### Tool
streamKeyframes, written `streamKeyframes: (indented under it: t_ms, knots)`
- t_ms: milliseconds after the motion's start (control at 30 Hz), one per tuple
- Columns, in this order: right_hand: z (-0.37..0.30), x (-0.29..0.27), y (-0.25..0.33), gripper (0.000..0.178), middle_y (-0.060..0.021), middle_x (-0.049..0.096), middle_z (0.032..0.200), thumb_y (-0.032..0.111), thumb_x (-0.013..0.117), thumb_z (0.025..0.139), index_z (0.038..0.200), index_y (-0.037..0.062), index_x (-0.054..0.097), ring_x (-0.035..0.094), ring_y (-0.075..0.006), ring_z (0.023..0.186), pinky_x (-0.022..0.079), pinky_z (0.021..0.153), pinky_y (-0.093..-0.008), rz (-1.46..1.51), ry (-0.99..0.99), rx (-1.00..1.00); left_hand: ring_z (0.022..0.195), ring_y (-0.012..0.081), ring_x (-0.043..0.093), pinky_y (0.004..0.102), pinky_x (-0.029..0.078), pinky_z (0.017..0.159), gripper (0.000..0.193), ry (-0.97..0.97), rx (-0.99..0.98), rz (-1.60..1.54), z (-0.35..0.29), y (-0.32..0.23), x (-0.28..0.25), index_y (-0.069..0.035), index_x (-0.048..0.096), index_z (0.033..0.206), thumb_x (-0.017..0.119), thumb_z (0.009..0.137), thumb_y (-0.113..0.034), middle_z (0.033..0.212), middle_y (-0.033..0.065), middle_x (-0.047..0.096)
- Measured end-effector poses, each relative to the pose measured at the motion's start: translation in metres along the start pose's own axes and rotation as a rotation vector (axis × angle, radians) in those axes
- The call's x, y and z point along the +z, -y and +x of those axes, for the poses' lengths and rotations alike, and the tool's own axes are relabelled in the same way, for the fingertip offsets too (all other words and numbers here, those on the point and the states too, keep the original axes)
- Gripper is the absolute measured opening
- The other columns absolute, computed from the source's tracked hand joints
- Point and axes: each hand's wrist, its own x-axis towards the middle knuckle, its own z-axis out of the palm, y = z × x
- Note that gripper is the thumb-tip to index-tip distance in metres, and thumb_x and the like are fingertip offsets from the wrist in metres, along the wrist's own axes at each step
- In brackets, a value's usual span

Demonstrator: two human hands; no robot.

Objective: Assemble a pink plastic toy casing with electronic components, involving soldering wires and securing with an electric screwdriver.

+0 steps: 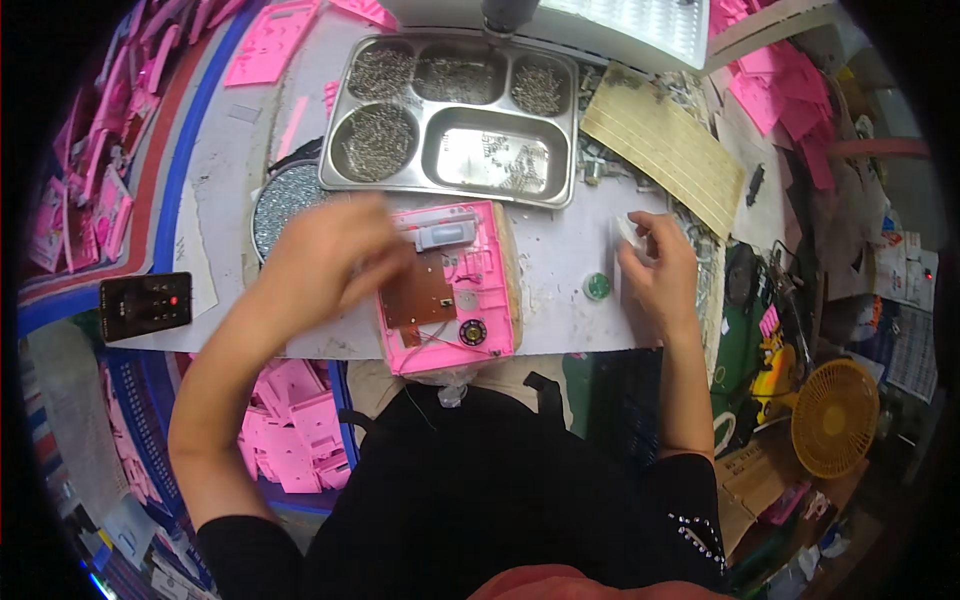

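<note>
My left hand [335, 250] is smeared by motion over the left edge of a pink plastic housing [497, 275]; whether its fingers hold anything does not show. Inside the housing lie a brown circuit board [418, 292], a grey-white rectangular part [445, 234], thin wires and a round black speaker [472, 332]. On the right of the table, my right hand [662, 270] has its fingers closed around a small whitish piece [630, 233], mostly hidden by them. A small round green-and-white container [597, 287] sits to the left of that hand.
A steel compartment tray [450, 190] with many screws stands beyond the housing. Left of it is a round dish of small metal parts [285, 200]. A phone [146, 306] lies at the left edge, a tan board [665, 140] at right. Pink parts [295, 425] fill a bin below.
</note>
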Motion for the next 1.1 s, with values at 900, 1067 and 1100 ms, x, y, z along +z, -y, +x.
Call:
streamKeyframes:
  t_ms: [900,1067,1100]
  knots:
    - [-0.012,0.009,0.097,0.039,-0.0104,0.071,0.089,0.004,0.084,0.074,0.112,0.0033,0.073,0.066,-0.0259,0.072,0.051,0.059,-0.0337,0.593,0.228,-0.515,0.07,0.0048,0.048,0.021,0.038,0.06,0.026,-0.058,-0.616,-1.261,-0.038,-0.066,0.067,0.003,0.065,0.122,0.054,0.108,-0.016,0.087,-0.0001,0.058]
    - [-0.015,0.012,0.109,0.039,-0.0101,0.07,0.089,0.005,0.084,0.074,0.112,0.0029,0.073,0.066,-0.0268,0.072,0.052,0.06,-0.0353,0.487,0.263,-0.628,0.068,0.0037,0.046,0.0196,0.036,0.059,0.026,0.024,-0.637,-1.396,-0.043,-0.065,0.071,0.002,0.065,0.122,0.053,0.108,-0.017,0.084,-0.0023,0.057]
    - [-0.016,0.012,0.109,0.039,-0.01,0.07,0.089,0.005,0.084,0.075,0.112,0.0028,0.073,0.066,-0.027,0.072,0.052,0.061,-0.0357,0.457,0.261,-0.672,0.069,0.0035,0.046,0.0207,0.037,0.06,0.026,0.072,-0.635,-1.39,-0.041,-0.066,0.071,0.001,0.066,0.121,0.053,0.109,-0.018,0.082,-0.003,0.056]
